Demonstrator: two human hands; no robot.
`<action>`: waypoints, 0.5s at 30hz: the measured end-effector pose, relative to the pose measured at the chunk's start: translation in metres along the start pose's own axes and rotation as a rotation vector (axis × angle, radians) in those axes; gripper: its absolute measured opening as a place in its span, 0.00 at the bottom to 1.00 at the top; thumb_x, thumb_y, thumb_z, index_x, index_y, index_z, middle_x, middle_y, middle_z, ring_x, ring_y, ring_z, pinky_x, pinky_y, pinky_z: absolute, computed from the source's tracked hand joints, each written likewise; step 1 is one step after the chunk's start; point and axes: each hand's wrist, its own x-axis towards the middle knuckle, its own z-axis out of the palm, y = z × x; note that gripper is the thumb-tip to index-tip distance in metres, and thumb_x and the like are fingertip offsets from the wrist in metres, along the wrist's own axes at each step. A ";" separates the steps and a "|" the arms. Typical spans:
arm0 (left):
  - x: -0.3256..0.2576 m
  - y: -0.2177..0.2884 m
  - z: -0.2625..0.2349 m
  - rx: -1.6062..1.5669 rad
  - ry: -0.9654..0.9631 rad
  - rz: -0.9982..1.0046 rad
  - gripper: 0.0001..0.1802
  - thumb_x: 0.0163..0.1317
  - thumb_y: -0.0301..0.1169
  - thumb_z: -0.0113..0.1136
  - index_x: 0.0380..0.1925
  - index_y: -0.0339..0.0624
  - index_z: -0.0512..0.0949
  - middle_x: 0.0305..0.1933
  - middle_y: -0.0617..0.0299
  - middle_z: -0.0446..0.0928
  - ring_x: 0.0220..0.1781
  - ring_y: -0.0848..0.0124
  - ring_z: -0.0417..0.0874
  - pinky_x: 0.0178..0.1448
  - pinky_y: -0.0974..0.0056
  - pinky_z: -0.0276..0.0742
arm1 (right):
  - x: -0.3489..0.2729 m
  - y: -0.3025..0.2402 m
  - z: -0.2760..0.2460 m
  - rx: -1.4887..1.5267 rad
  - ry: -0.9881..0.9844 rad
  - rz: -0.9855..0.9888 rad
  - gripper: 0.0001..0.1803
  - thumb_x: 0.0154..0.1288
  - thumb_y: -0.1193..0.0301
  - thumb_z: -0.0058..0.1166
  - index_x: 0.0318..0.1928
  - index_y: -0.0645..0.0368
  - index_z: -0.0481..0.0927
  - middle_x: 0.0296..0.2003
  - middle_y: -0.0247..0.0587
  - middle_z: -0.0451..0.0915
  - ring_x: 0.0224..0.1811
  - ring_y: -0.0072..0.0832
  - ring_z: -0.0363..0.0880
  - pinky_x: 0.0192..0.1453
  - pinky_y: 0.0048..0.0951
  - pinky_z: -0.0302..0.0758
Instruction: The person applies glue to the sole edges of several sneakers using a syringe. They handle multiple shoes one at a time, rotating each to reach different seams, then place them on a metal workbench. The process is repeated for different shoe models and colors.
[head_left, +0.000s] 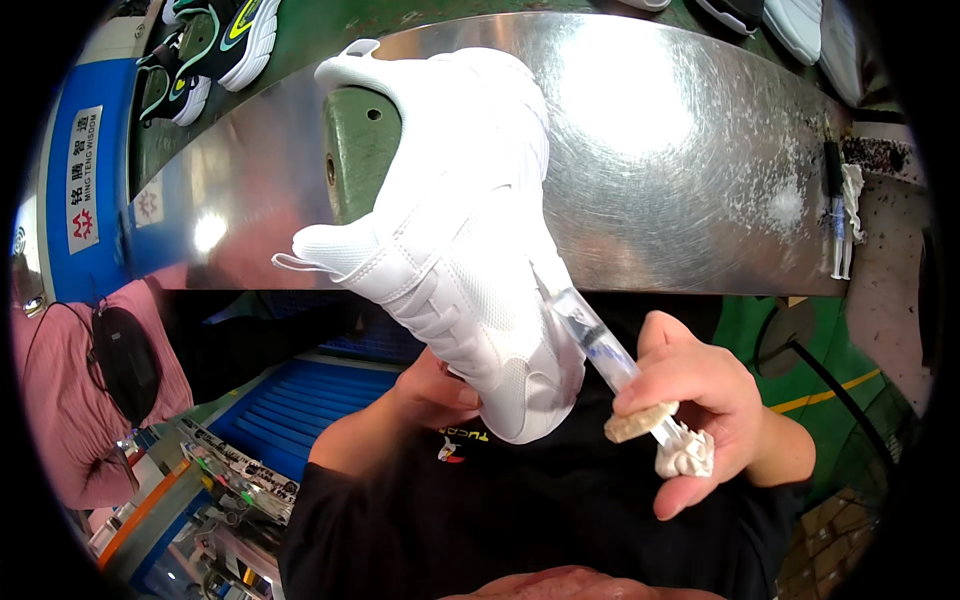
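A white sneaker (455, 235) with a green shoe last (362, 155) in its opening is held up at the front of the metal table, toe toward me. My left hand (432, 392) is closed around the shoe near the toe; most of its fingers are hidden behind it. In my right hand (705, 385) is a clear syringe (603, 350), with its tip at the edge of the sole on the shoe's right side. Tan wrapping surrounds its finger flange, and a white crumpled wrap covers the plunger end. The syringe tip's exact contact is too small to tell.
The shiny metal tabletop (640, 200) curves across in front of me. A second syringe (838, 215) and a crumpled white strip lie at its right end. Dark sneakers (240, 45) stand at the far left, other shoes at the far right. A person in pink (75, 400) is at the left.
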 end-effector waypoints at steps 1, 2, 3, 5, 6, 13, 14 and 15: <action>0.001 0.000 0.000 -0.035 0.001 -0.041 0.49 0.40 0.25 0.65 0.66 0.38 0.54 0.62 0.52 0.67 0.64 0.58 0.68 0.67 0.55 0.63 | -0.003 -0.005 -0.001 -0.001 -0.012 0.012 0.40 0.40 0.44 0.71 0.47 0.62 0.77 0.35 0.33 0.83 0.27 0.21 0.66 0.34 0.25 0.55; -0.001 -0.001 0.001 -0.071 0.014 -0.060 0.49 0.40 0.25 0.66 0.66 0.38 0.55 0.62 0.52 0.67 0.64 0.58 0.68 0.67 0.55 0.62 | -0.002 -0.015 -0.006 0.038 -0.051 0.060 0.37 0.39 0.53 0.74 0.48 0.62 0.77 0.38 0.36 0.83 0.28 0.24 0.73 0.37 0.26 0.59; 0.001 -0.002 0.001 -0.101 -0.017 -0.066 0.46 0.41 0.21 0.64 0.65 0.40 0.57 0.62 0.55 0.67 0.65 0.59 0.67 0.67 0.55 0.62 | -0.004 -0.022 -0.009 0.041 -0.074 0.085 0.38 0.39 0.53 0.75 0.48 0.62 0.77 0.38 0.36 0.83 0.28 0.24 0.74 0.36 0.26 0.58; 0.005 -0.005 -0.002 -0.163 -0.081 -0.081 0.43 0.44 0.14 0.59 0.64 0.44 0.60 0.63 0.59 0.67 0.67 0.62 0.65 0.68 0.56 0.60 | -0.011 -0.034 -0.013 0.038 -0.115 0.129 0.39 0.37 0.52 0.75 0.48 0.63 0.77 0.36 0.36 0.83 0.27 0.24 0.75 0.35 0.28 0.58; 0.008 -0.008 -0.006 -0.168 -0.073 -0.130 0.42 0.45 0.12 0.57 0.64 0.46 0.61 0.63 0.60 0.67 0.67 0.62 0.65 0.68 0.56 0.60 | -0.020 -0.040 -0.009 0.011 -0.052 0.152 0.40 0.37 0.43 0.72 0.44 0.61 0.78 0.31 0.34 0.83 0.24 0.23 0.68 0.34 0.27 0.56; 0.041 -0.012 0.009 0.041 -0.357 0.005 0.23 0.57 0.16 0.51 0.55 0.36 0.71 0.60 0.54 0.71 0.64 0.60 0.70 0.69 0.55 0.61 | -0.047 -0.085 -0.009 -0.158 0.015 0.233 0.38 0.38 0.38 0.68 0.42 0.54 0.79 0.29 0.34 0.82 0.25 0.23 0.61 0.32 0.26 0.53; 0.048 -0.011 0.013 0.232 -0.401 0.124 0.25 0.56 0.15 0.50 0.56 0.36 0.70 0.60 0.54 0.71 0.64 0.59 0.70 0.68 0.52 0.62 | -0.052 -0.090 -0.010 -0.183 0.031 0.237 0.38 0.38 0.38 0.68 0.42 0.54 0.79 0.29 0.34 0.82 0.25 0.23 0.61 0.32 0.26 0.53; 0.055 -0.012 0.019 0.039 -0.396 0.026 0.25 0.56 0.16 0.50 0.57 0.36 0.69 0.60 0.53 0.71 0.63 0.58 0.70 0.68 0.51 0.63 | -0.055 -0.092 -0.009 -0.210 0.039 0.234 0.37 0.39 0.38 0.68 0.42 0.54 0.79 0.29 0.34 0.82 0.25 0.23 0.61 0.32 0.26 0.53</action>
